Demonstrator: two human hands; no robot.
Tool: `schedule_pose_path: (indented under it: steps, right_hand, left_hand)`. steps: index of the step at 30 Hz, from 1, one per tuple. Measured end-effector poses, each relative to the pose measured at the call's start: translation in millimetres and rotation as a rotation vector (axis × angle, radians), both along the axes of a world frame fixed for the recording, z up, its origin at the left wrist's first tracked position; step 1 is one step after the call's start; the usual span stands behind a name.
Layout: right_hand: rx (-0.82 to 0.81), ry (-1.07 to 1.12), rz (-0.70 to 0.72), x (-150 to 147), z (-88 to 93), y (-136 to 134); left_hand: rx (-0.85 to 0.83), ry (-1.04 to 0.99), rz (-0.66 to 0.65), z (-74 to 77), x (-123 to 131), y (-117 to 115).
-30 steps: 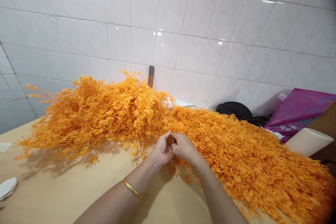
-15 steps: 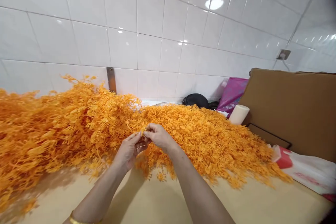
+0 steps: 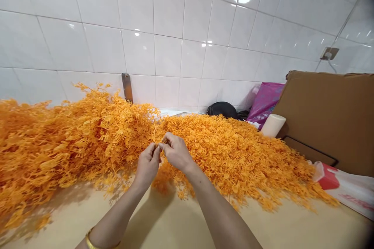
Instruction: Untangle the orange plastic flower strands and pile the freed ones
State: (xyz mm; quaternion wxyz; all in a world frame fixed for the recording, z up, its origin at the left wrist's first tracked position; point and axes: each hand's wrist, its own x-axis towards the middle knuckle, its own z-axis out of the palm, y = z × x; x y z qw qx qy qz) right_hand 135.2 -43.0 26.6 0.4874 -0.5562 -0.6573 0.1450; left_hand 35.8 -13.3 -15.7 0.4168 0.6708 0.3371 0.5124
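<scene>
The right grip [image 3: 177, 154] and the left grip [image 3: 147, 164] meet at the fingertips, both apparently pinching a thin orange stem [image 3: 155, 134]; the exact contact is hidden. That stem rises just above them, where the left heap of orange sprays [image 3: 73, 142] borders the right heap [image 3: 233, 155], both lying on the surface [image 3: 181, 225]. With so small a hold, the stem could slip out or snap if the two sides pull unevenly; it might also snag in the left heap and drag sprays along. The pale cylinder [image 3: 273, 125], tilted beside the brown cardboard [image 3: 330, 114], could topple if the right heap were pushed
</scene>
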Motion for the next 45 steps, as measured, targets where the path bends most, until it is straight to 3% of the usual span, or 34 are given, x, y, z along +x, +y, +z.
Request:
schedule_pose_path:
  steps: [2, 6, 8, 12, 15, 21, 27, 31, 33, 36, 39, 44, 45]
  right_hand:
    - [0.127, 0.016, -0.030, -8, 4.9, -6]
    - [0.247, 0.325, 0.008, -16, 13.9, -9]
    - [0.272, 0.545, 0.009, -6, 17.2, -5]
    - [0.283, 1.007, -0.185, 35, 21.4, 8]
    - [0.183, 0.944, -0.242, 55, 21.0, 10]
    - [-0.040, 0.773, -0.188, 51, 11.6, 10]
    - [-0.055, 0.806, -0.186, 57, 12.5, 10]
    - [-0.047, 0.866, -0.172, 58, 19.0, 6]
    - [-0.036, 0.874, -0.167, 60, 22.9, 3]
    - [0.029, 0.878, -0.195, 64, 30.4, -3]
    - [0.104, 0.879, -0.213, 69, 40.0, -10]
    - [0.191, 0.820, -0.169, 67, 52.0, -21]
    - [0.195, 0.790, -0.153, 66, 52.4, -22]
  left_hand:
    - [0.161, 0.090, 0.114, 10.0, -3, -3]
    - [0.427, 0.150, 0.238, 33.5, -5, -20]
    - [0.551, 0.182, 0.263, 40.0, -3, -31]
    - [0.764, 0.290, 0.198, 39.9, 4, -47]
    - [0.869, 0.418, 0.152, 37.4, 9, -54]
    - [0.910, 0.723, 0.035, 37.8, 12, -62]
    - [0.853, 0.952, -0.116, 28.7, 19, -61]
    - [0.821, 0.997, -0.152, 18.8, 20, -61]
    - [0.776, 1.034, -0.187, 21.0, 15, -61]
    - [0.686, 1.044, -0.247, 39.0, -3, -57]
    - [0.660, 0.973, -0.287, 70.3, -27, -50]
    - [0.699, 0.942, -0.267, 118.9, -63, -45]
    - [0.712, 0.905, -0.176, 125.6, -68, -45]
